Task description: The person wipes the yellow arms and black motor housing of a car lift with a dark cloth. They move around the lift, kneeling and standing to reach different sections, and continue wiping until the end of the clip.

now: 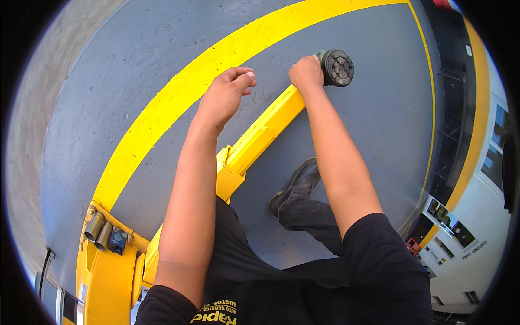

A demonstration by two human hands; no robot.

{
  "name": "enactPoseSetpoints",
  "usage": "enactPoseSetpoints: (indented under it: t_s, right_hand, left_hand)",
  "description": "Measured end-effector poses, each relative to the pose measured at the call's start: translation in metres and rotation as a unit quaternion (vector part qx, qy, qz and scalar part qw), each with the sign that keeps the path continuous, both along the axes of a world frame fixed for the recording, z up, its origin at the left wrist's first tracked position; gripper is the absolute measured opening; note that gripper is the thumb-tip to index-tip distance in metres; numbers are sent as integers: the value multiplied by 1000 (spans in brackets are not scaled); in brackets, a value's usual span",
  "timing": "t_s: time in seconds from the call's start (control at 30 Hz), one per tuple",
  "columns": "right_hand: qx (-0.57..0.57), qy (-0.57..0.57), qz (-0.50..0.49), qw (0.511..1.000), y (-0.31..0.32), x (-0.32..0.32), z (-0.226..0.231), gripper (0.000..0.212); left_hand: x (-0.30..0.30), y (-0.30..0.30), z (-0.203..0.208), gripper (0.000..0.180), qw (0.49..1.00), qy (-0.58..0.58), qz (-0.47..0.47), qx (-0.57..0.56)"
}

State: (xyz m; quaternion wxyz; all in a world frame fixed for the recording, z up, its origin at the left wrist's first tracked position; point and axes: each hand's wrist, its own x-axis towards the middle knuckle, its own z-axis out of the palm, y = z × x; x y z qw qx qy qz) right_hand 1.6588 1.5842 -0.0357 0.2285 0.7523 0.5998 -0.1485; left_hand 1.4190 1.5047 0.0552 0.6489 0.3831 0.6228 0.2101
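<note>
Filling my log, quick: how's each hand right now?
Left hand: loosely open, partly curled, nothing visible in it.
Right hand: at the end of the yellow arm, by the round black pad; grip hidden, cannot tell.

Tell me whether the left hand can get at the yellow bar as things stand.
Probably yes: the left hand looks empty, and nothing shows between it and the nearby bar. The right hand is up at the bar's end, by the black pad, out of the way.
</note>
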Motion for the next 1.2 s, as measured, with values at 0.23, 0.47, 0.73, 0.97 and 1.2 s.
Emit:
enactPoseSetpoints:
  t_s: [0.23, 0.47, 0.73, 0.97, 1.2]
  right_hand:
    - [316, 237, -56, 917, -86, 34, -7, 35]
    - [411, 216, -63, 883, -106, 67, -10, 23]
    - [336, 338, -399, 783, -101, 66, -36, 52]
    - [355, 569, -410, 618, -80, 88, -65, 48]
    - [313, 528, -383, 691, -72, 163, -91, 29]
  left_hand:
    - [0, -4, -4, 50, 999, -29, 18, 17]
    - [6, -5, -4, 49, 999, -27, 11, 19]
    - [11, -4, -8, 48, 999, -34, 24, 20]
    - [18, -4, -11, 49, 1000, -23, 3, 16]
    - [19, -8, -8, 49, 999, -11, -14, 30]
